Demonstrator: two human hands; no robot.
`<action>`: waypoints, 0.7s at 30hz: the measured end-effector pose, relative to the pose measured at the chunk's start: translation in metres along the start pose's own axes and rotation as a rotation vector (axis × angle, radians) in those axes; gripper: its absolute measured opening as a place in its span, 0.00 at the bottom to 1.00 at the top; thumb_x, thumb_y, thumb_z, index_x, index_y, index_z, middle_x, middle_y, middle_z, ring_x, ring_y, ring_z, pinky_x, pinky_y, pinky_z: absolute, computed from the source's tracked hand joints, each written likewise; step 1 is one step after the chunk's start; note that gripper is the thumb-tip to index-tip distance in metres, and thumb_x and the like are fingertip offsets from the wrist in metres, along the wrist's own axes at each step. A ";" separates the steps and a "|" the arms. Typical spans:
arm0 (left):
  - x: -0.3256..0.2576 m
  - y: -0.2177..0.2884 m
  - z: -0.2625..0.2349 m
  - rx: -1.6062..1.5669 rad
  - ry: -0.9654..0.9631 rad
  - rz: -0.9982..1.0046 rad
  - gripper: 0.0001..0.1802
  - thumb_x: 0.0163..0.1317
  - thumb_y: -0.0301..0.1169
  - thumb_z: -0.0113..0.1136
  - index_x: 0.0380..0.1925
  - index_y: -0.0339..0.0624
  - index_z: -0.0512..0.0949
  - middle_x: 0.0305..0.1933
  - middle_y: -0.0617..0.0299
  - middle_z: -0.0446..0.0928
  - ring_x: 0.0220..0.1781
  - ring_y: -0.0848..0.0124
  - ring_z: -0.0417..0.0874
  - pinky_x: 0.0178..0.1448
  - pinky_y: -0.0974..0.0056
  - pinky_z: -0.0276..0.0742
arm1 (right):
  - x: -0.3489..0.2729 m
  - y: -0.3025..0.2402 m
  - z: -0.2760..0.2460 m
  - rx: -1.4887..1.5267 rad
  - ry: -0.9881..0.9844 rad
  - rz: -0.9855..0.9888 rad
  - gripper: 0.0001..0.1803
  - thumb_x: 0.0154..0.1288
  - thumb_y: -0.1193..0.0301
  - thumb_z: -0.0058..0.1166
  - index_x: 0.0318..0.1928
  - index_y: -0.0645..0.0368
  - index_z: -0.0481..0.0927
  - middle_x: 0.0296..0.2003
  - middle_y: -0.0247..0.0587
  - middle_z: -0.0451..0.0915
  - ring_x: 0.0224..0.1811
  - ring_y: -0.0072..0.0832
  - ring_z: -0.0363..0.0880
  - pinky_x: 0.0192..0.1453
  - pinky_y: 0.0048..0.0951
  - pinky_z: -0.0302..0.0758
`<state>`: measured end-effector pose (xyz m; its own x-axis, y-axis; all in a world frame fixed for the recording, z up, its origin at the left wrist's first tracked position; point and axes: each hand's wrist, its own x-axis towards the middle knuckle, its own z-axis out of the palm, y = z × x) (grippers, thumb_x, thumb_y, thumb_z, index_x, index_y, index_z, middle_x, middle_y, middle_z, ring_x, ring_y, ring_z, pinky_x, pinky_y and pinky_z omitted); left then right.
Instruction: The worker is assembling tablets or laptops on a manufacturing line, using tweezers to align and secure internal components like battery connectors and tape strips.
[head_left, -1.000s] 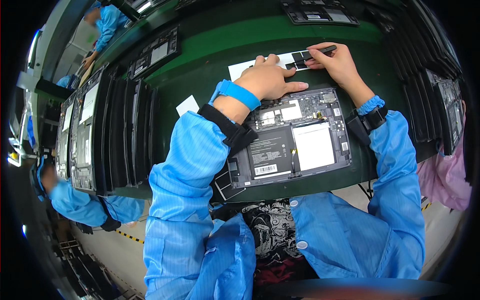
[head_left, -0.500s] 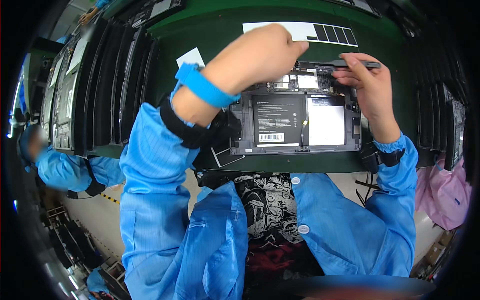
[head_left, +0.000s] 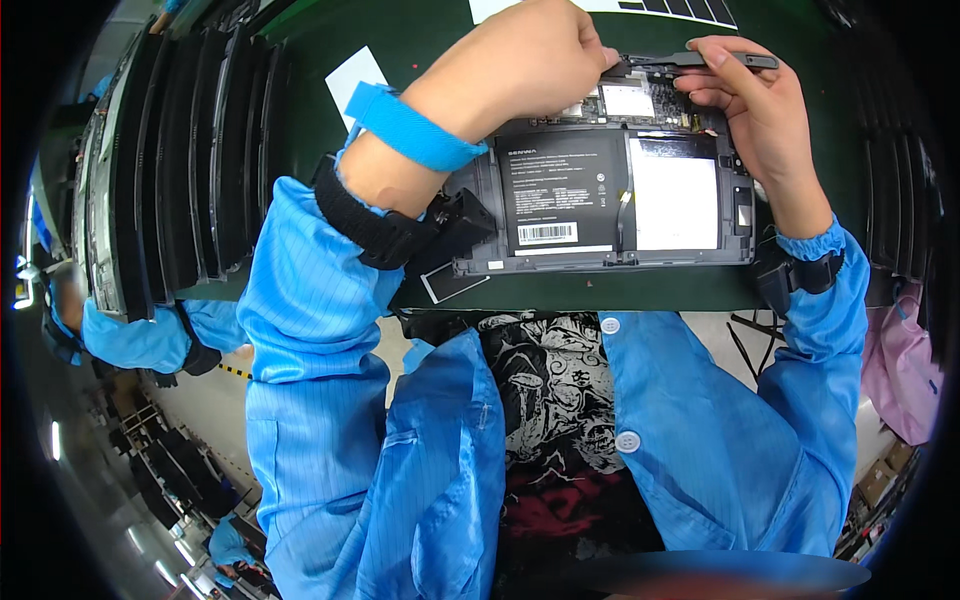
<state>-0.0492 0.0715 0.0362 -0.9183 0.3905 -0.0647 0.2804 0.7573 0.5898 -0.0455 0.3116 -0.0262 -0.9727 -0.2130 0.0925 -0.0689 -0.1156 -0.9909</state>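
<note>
Biggest thing here is the green bench [head_left: 420, 40], running across the top w/ a person in a blue coat [head_left: 330, 420] leaning over it. At abt 9 o'clock there's a row of dark trays [head_left: 190, 160] stood on edge, side by side, w/ a co-worker's blue sleeve [head_left: 130, 335] just below them.

Dead centre-ish, towards 1 o'clock, lies an opened tablet [head_left: 610, 195], back cover off, flat on the bench near its front edge. Inside: a black battery [head_left: 560, 195] on the left half and a white panel [head_left: 675, 195] on the right, circuit board along the top edge.

Left hand [head_left: 530, 55] is at 12 o'clock over the tablet's top edge, fingers curled down and bunched together, tips pressed onto the board area next to a thin dark strip [head_left: 690, 62]. Can't tell if it's actually pinching anything, the knuckles hide it. Blue wrist strap [head_left: 410, 125] on that arm.

Right hand [head_left: 760, 110] sits at 1 o'clock on the tablet's top right corner, thumb and fingers closed on that dark strip, which sticks out sideways past the fingertips.

Smaller bits: a white sheet w/ black stickers [head_left: 660, 8] at 12, past the hands, and a white paper slip [head_left: 355, 75] at 11 beside the trays.
</note>
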 end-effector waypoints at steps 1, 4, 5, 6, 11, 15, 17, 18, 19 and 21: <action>-0.005 0.009 -0.011 -0.112 -0.102 -0.060 0.17 0.62 0.39 0.57 0.30 0.32 0.80 0.21 0.56 0.79 0.23 0.70 0.80 0.29 0.64 0.74 | 0.000 0.003 -0.005 -0.017 0.016 0.021 0.14 0.66 0.70 0.54 0.47 0.69 0.77 0.40 0.45 0.81 0.38 0.29 0.84 0.39 0.20 0.79; -0.011 0.015 -0.015 -0.257 -0.181 -0.143 0.17 0.63 0.39 0.56 0.32 0.32 0.79 0.20 0.57 0.78 0.22 0.70 0.78 0.29 0.64 0.72 | 0.000 0.005 -0.009 -0.004 -0.002 0.019 0.14 0.66 0.70 0.54 0.47 0.68 0.77 0.41 0.45 0.81 0.38 0.28 0.84 0.39 0.20 0.78; -0.012 0.015 -0.015 -0.292 -0.157 -0.166 0.17 0.63 0.39 0.56 0.33 0.32 0.78 0.19 0.58 0.77 0.22 0.70 0.77 0.29 0.64 0.72 | 0.000 0.004 -0.009 0.005 -0.011 0.020 0.14 0.66 0.70 0.54 0.47 0.68 0.77 0.41 0.45 0.80 0.38 0.28 0.83 0.39 0.20 0.78; -0.012 0.012 -0.013 -0.292 -0.156 -0.166 0.17 0.63 0.39 0.56 0.33 0.32 0.78 0.19 0.58 0.77 0.22 0.70 0.77 0.29 0.64 0.72 | -0.001 0.004 -0.008 0.005 -0.012 0.020 0.14 0.66 0.70 0.54 0.47 0.68 0.77 0.41 0.45 0.80 0.38 0.28 0.83 0.39 0.20 0.78; -0.007 0.008 -0.009 -0.208 -0.181 -0.095 0.16 0.62 0.38 0.57 0.30 0.32 0.79 0.20 0.54 0.77 0.24 0.68 0.78 0.31 0.63 0.73 | -0.002 -0.001 0.001 0.028 -0.045 0.006 0.14 0.66 0.70 0.54 0.48 0.68 0.77 0.43 0.46 0.80 0.38 0.29 0.83 0.39 0.20 0.78; -0.005 0.003 -0.005 -0.147 -0.149 -0.046 0.17 0.62 0.38 0.56 0.29 0.31 0.79 0.23 0.47 0.78 0.28 0.59 0.82 0.35 0.60 0.75 | -0.002 -0.004 0.006 0.052 -0.041 -0.020 0.14 0.65 0.70 0.56 0.46 0.68 0.78 0.38 0.46 0.81 0.37 0.30 0.84 0.42 0.22 0.80; -0.004 0.005 -0.003 -0.065 -0.113 -0.053 0.17 0.61 0.38 0.55 0.29 0.30 0.79 0.27 0.41 0.79 0.34 0.50 0.83 0.39 0.56 0.76 | -0.002 -0.003 0.007 -0.007 -0.033 -0.025 0.14 0.65 0.70 0.56 0.46 0.68 0.78 0.38 0.46 0.81 0.37 0.30 0.84 0.42 0.22 0.80; -0.004 0.005 -0.002 -0.065 -0.112 -0.051 0.17 0.61 0.38 0.55 0.29 0.30 0.79 0.27 0.41 0.79 0.34 0.50 0.83 0.39 0.56 0.76 | -0.001 -0.003 0.009 -0.009 -0.032 -0.027 0.14 0.65 0.70 0.56 0.46 0.68 0.78 0.38 0.46 0.81 0.37 0.30 0.84 0.42 0.22 0.80; -0.004 0.005 0.000 -0.012 -0.082 -0.026 0.17 0.60 0.37 0.55 0.29 0.30 0.79 0.28 0.39 0.79 0.36 0.49 0.82 0.40 0.55 0.76 | -0.002 -0.004 0.012 -0.041 -0.024 -0.036 0.14 0.65 0.70 0.55 0.46 0.68 0.78 0.37 0.46 0.81 0.37 0.30 0.84 0.42 0.22 0.80; -0.004 0.004 0.001 0.039 -0.051 -0.001 0.17 0.60 0.37 0.55 0.29 0.29 0.79 0.29 0.37 0.78 0.37 0.47 0.82 0.41 0.53 0.76 | -0.002 -0.006 0.016 -0.076 -0.017 -0.044 0.14 0.66 0.70 0.55 0.46 0.69 0.78 0.37 0.46 0.81 0.38 0.31 0.84 0.42 0.22 0.81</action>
<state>-0.0442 0.0742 0.0378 -0.9036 0.4149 -0.1067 0.2910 0.7773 0.5578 -0.0395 0.2976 -0.0193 -0.9645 -0.2257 0.1372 -0.1288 -0.0514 -0.9903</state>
